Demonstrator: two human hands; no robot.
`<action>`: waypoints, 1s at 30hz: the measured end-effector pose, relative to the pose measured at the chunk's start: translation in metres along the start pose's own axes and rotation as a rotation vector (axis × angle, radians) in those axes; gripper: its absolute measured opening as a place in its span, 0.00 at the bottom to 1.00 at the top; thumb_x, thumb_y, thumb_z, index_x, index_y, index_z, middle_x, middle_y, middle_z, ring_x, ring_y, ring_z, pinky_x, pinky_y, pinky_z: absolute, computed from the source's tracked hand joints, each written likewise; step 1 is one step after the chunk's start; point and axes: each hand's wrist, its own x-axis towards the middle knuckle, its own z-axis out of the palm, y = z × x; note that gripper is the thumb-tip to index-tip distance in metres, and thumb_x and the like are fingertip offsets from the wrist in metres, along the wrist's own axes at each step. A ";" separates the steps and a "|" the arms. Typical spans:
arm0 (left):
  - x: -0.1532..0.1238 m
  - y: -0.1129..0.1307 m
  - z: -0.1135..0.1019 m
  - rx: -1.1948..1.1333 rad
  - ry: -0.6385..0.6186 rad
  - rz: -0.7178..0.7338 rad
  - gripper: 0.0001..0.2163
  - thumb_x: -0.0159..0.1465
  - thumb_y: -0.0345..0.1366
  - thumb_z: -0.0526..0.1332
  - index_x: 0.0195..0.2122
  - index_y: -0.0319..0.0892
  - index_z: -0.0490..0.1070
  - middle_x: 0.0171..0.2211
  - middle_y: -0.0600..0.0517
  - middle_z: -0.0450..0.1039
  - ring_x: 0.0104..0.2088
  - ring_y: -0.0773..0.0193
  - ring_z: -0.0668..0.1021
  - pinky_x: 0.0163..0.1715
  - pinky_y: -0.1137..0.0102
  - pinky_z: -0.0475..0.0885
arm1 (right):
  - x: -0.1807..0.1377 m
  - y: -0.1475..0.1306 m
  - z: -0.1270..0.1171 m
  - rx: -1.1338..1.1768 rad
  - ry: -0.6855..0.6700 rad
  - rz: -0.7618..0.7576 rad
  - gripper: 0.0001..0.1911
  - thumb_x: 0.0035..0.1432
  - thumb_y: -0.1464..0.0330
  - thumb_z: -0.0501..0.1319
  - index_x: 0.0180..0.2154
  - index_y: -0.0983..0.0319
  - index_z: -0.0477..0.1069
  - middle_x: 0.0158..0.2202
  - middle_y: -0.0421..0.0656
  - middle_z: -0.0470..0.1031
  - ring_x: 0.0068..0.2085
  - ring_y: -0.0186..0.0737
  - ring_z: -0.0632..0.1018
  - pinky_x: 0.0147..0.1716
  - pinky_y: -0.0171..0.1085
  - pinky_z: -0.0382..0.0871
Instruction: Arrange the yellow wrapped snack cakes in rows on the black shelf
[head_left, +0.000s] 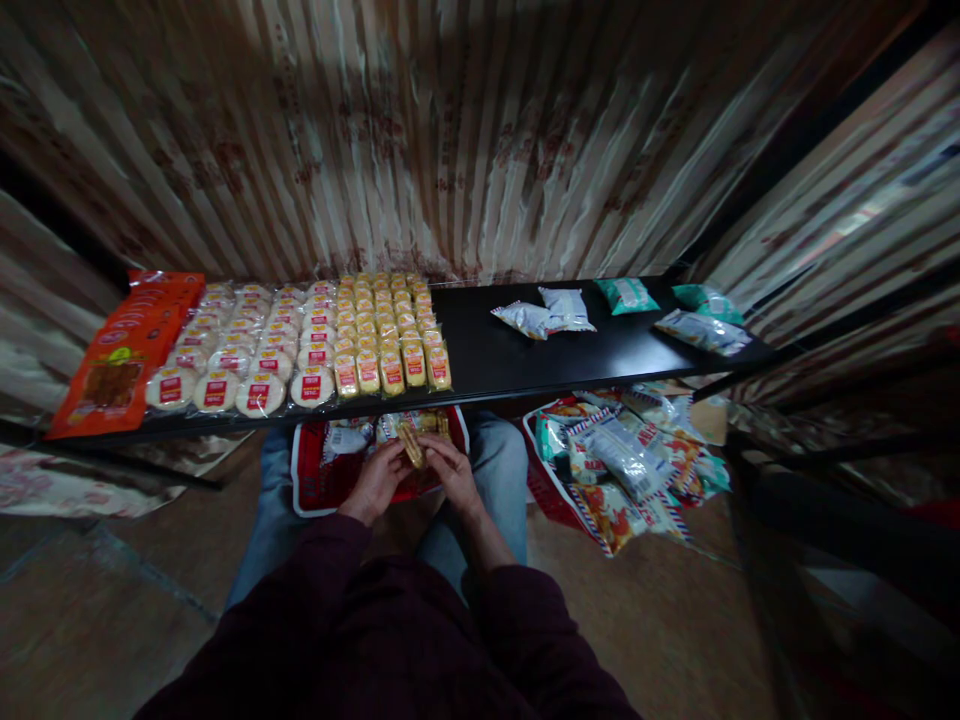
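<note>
Between my two hands is a small golden-brown wrapped snack packet (411, 446), tilted, above a red tray with a white rim (297, 480) on my lap. My left hand (379, 478) has its fingers closed on the packet's left side. My right hand (451, 470) pinches the other side. More packets (347, 438) lie in the tray, partly hidden by my hands and the shelf edge. On the black shelf (480, 360) in front are rows of small yellow wrapped cakes (391, 368) and round white wrapped biscuits (262, 394).
An orange snack bag (124, 350) lies at the shelf's left end. Silver packets (568, 309) and green packets (627, 295) lie towards the right. Beside my right knee, a second red tray (559, 500) is heaped with snack bags (630, 455). A striped curtain (465, 140) hangs behind.
</note>
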 end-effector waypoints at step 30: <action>0.007 -0.003 -0.004 -0.250 0.121 -0.159 0.08 0.63 0.25 0.53 0.36 0.36 0.71 0.28 0.48 0.76 0.27 0.67 0.78 0.29 0.73 0.74 | -0.003 0.006 0.004 0.060 -0.079 0.222 0.20 0.52 0.52 0.62 0.40 0.59 0.79 0.41 0.46 0.81 0.44 0.47 0.80 0.49 0.46 0.73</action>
